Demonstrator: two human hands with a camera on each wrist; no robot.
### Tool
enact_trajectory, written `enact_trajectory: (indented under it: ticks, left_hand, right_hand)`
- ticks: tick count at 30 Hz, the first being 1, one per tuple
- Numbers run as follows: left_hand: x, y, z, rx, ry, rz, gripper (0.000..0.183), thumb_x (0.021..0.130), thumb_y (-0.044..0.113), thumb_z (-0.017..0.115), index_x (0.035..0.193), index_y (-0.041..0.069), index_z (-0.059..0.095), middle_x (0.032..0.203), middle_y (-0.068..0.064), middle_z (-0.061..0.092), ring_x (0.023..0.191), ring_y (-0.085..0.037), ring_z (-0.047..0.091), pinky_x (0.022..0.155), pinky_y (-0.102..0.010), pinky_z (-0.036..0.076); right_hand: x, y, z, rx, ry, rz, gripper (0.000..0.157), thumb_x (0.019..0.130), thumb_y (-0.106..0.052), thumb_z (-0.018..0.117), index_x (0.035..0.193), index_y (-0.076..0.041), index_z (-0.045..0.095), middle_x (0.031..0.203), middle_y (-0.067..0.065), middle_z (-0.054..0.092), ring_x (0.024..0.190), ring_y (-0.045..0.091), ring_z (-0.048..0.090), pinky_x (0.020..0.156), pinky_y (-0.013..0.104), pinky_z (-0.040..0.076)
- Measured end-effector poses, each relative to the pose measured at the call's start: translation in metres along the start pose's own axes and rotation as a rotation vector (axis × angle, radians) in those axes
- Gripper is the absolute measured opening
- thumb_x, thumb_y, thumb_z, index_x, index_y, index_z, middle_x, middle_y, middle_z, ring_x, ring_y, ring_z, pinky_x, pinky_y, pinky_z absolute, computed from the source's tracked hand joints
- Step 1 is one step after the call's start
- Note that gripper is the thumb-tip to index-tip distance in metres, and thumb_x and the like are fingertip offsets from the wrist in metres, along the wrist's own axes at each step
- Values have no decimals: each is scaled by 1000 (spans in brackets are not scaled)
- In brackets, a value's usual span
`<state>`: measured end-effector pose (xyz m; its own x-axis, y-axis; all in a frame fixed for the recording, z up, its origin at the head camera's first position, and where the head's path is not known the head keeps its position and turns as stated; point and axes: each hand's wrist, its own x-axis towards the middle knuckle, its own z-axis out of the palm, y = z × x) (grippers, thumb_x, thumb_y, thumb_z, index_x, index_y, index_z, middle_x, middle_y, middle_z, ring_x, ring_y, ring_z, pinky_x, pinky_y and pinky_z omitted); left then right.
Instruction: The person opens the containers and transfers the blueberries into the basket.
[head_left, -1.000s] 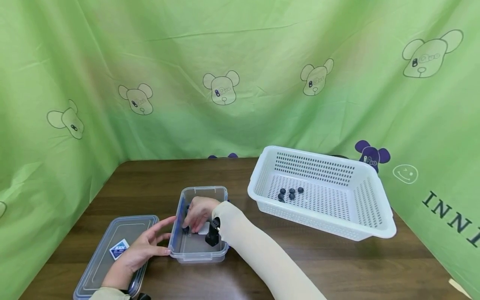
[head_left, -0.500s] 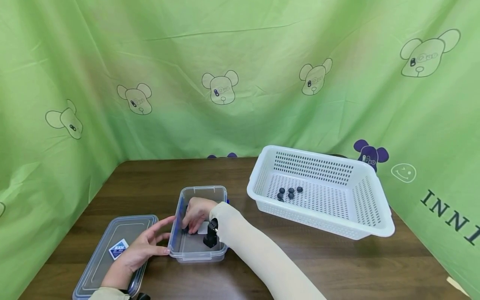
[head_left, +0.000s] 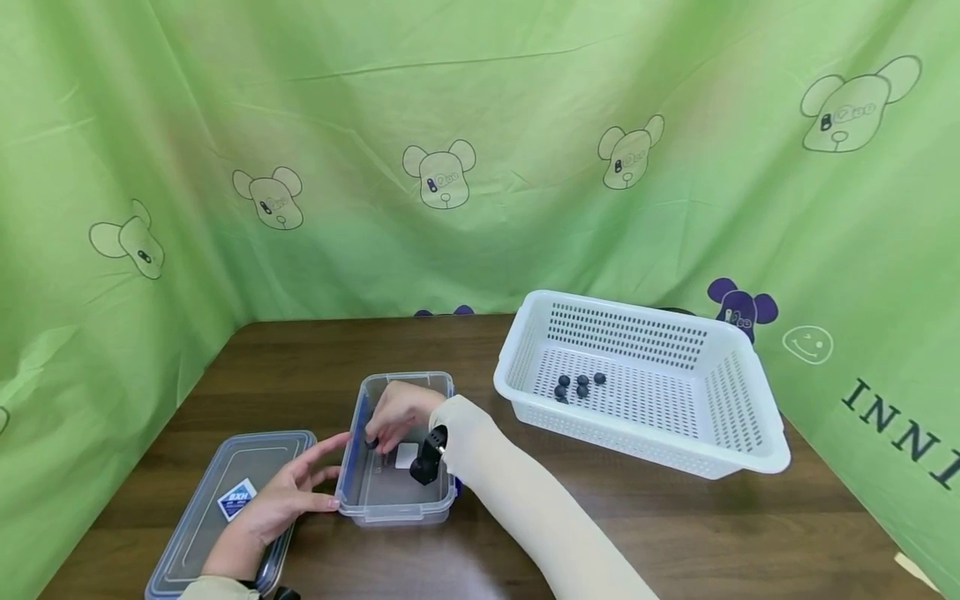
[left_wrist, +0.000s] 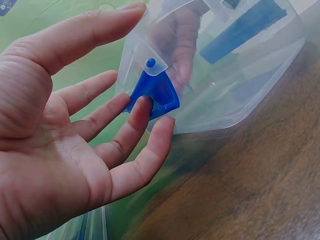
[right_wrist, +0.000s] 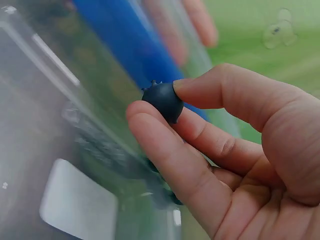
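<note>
My right hand (head_left: 401, 414) is inside a clear plastic food box (head_left: 396, 509) with blue latches. Between its thumb and fingers it pinches a dark blueberry (right_wrist: 163, 99), held above the box's floor with its little crown showing. Behind those fingers, more dark round shapes (right_wrist: 175, 198) are partly hidden. At the box's left side is my left hand (head_left: 288, 490), palm toward the box and fingers loosely spread. Its fingertips are right at a blue latch (left_wrist: 159, 95) hanging down the wall, and its thumb is near the rim.
The box's lid (head_left: 262, 467) lies on the table at the left, under my left forearm. A white perforated basket (head_left: 645, 429) stands at the back right with several blueberries (head_left: 582, 390) in it. A green curtain (head_left: 525, 242) hangs behind the table (head_left: 540, 542).
My right hand has risen slightly off the box's floor with a blueberry between its fingers, uncovering more of the white label. The left hand has stayed in place.
</note>
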<state>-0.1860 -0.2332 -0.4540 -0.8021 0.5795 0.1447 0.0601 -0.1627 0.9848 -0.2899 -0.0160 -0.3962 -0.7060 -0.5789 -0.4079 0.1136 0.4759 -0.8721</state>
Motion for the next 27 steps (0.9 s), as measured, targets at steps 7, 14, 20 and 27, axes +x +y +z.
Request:
enact_trajectory:
  ticks: [7,14,20,27]
  left_hand:
    - [0,1,0,1,9,1,71,85,-3,71,148,21,48,142,19,45,117,-18,56,87,-29,52]
    - [-1,1,1,2,27,-10,71,84,-3,72,148,21,49,141,19,46,116,-17,57,87,-29,52]
    - [1,-1,0,6,33,-17,72,84,-3,72,149,20,48,141,18,46,115,-17,56,87,-29,52]
    - [0,1,1,4,28,-23,72,84,-2,71,148,21,48,141,19,45,115,-16,56,88,-28,51]
  right_hand:
    - [-8,-10,-29,129,21,-37,5,81,11,66,83,11,71,70,19,68,57,21,68,65,35,59]
    - [-22,-20,-63,142,67,-39,10,85,11,65,93,15,69,73,19,70,60,21,68,80,44,56]
    - [-43,-21,-102,164,121,-80,19,87,9,65,104,18,66,82,22,71,66,21,70,83,43,56]
    - [-68,-5,-142,204,202,-107,22,87,9,63,107,19,63,85,18,71,74,23,71,80,36,58]
